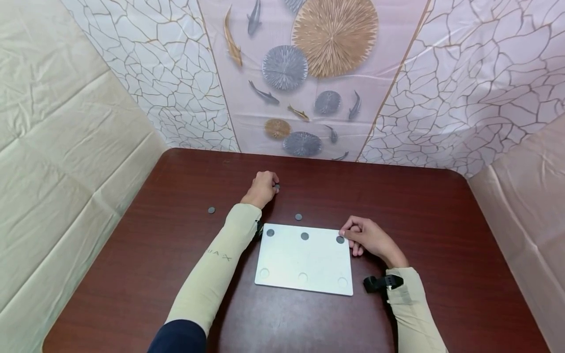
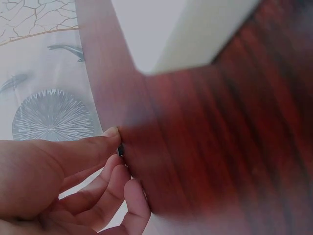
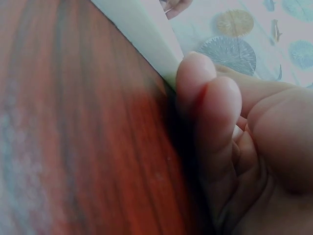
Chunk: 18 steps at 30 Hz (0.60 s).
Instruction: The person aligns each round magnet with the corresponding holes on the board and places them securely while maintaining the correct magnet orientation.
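Beyond the white board (image 1: pixel 304 260), my left hand (image 1: pixel 261 189) pinches a small grey disc (image 1: pixel 277 187) between thumb and fingers. Its dark edge (image 2: pixel 121 151) shows between the fingertips in the left wrist view, close to the tabletop. My right hand (image 1: pixel 371 238) is at the board's far right corner, thumb and forefinger bent together beside a grey disc (image 1: pixel 340 239) at that corner. Whether they pinch that disc or only touch the board is hidden. Two more discs, one at the far left corner (image 1: pixel 270 233) and a middle disc (image 1: pixel 305 236), lie on the board's far row.
Three round recesses line the board's near edge, including a middle recess (image 1: pixel 302 277). One loose disc (image 1: pixel 298 216) lies just beyond the board, another loose disc (image 1: pixel 212 210) farther left. The brown table (image 1: pixel 145 274) meets patterned cloth (image 1: pixel 304 117) at its far edge.
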Available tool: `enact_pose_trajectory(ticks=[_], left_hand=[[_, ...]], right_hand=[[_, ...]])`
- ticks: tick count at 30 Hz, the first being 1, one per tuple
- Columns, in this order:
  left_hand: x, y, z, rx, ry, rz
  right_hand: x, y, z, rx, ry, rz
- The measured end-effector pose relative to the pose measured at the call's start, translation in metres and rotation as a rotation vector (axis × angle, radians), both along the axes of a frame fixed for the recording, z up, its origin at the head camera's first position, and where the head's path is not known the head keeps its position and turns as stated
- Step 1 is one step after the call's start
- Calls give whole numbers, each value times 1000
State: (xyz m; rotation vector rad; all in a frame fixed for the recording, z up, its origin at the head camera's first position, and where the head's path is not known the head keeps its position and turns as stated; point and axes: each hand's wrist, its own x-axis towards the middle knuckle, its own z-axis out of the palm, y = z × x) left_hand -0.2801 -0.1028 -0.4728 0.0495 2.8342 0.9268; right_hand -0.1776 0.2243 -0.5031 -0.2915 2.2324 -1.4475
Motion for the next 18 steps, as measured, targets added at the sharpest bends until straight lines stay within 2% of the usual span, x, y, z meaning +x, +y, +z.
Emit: enact_pose_trajectory(ticks=[18], left_hand=[[-1, 3, 4, -53, 5, -17]], right_hand=[[0, 3, -2, -8, 8, 9]])
